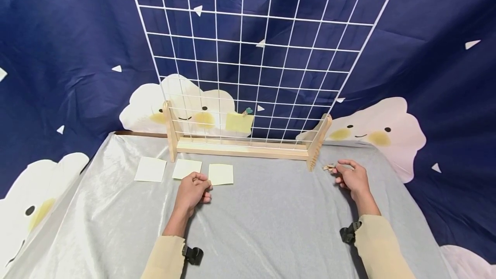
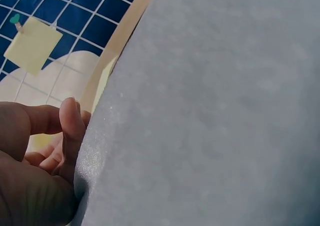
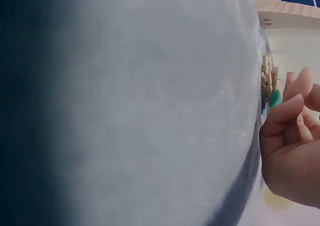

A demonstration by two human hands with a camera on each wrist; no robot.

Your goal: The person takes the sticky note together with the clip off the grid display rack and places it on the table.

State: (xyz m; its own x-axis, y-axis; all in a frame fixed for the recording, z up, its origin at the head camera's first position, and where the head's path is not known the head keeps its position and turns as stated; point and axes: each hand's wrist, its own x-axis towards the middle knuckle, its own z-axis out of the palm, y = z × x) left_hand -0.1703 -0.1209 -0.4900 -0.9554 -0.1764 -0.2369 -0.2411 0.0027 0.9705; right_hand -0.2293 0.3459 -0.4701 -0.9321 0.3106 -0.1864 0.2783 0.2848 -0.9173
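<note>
My left hand [image 1: 192, 191] is at the near left corner of a pale yellow sticky note [image 1: 221, 174] on the table, pinching that corner between thumb and fingertips. In the left wrist view, a sliver of the note [image 2: 102, 81] shows beyond the fingertips. At the right, my right hand [image 1: 353, 178] has loosely bent fingers beside a small pile of wooden clothespins [image 1: 329, 167]. A teal heart [image 3: 275, 98] on one clothespin lies close to the thumb in the right wrist view; no firm grip on it shows.
A white wire grid [image 1: 252, 48] stands in a wooden base [image 1: 244, 150] at the back. On it, a teal-heart clothespin [image 1: 247, 111] holds a yellow note [image 1: 238, 123]. Two more pale notes, one at the left [image 1: 150, 169] and one beside it [image 1: 187, 168], lie on the grey cloth [image 1: 271, 214].
</note>
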